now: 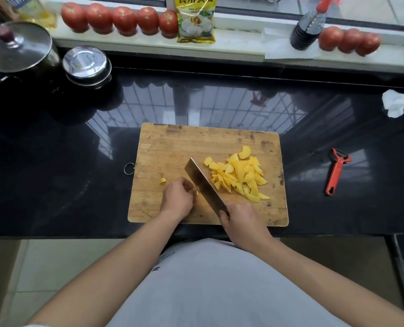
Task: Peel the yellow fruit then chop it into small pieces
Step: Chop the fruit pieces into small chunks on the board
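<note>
With the right hand [239, 223] gripping the cleaver [204, 186] and the left hand [177, 197] pinching a last sliver of fruit [196, 192] against the blade, left of the chopped pile [239, 177] on the cutting board [163, 147] at mid-frame, fingertips risk getting nicked.

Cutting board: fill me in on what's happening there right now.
A person is chopping yellow fruit on the wooden cutting board. The right hand grips the cleaver by its handle, blade angled across the board. The left hand holds a last small bit of fruit against the blade. A pile of cut pieces lies to the right of the blade, and one stray piece sits to the left. A red peeler rests on the black counter, off the board.
</note>
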Action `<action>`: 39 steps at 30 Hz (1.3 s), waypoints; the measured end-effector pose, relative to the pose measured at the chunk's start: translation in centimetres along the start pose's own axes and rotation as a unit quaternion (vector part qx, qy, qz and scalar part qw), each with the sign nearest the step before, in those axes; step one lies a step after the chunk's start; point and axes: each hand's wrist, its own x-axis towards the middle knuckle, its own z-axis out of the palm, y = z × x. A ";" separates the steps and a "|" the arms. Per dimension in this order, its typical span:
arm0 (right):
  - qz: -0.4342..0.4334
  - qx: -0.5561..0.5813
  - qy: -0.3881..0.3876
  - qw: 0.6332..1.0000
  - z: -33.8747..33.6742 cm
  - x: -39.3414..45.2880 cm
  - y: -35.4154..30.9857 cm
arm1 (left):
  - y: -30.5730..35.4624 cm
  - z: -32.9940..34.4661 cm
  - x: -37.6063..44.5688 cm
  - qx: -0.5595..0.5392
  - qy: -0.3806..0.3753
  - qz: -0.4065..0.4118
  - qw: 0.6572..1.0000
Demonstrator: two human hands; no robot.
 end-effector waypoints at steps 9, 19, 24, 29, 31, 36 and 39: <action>-0.041 -0.066 0.025 0.997 -0.6 0.8 0.4 | -0.7 0.0 -0.3 -0.250 -0.063 -0.210 0.943; -0.093 -0.180 0.006 0.979 -2.2 1.8 0.2 | 1.3 1.3 1.0 -0.259 -0.008 -0.236 0.937; -0.075 -0.161 0.000 0.984 -2.2 1.3 0.1 | 0.9 1.5 0.9 -0.239 -0.002 -0.229 0.944; -0.056 -0.118 -0.004 0.991 -1.8 1.0 -0.4 | 0.6 1.6 0.6 -0.216 0.004 -0.222 0.951; -0.045 -0.104 -0.013 0.993 -1.4 1.1 -0.8 | 0.6 1.5 0.6 -0.204 0.004 -0.223 0.953; -0.031 -0.103 -0.025 0.994 -0.7 1.5 -1.3 | 0.8 1.4 0.6 -0.192 -0.004 -0.221 0.956; -0.032 -0.108 -0.038 0.993 -0.6 1.7 -1.6 | 0.9 1.3 0.6 -0.185 -0.004 -0.221 0.958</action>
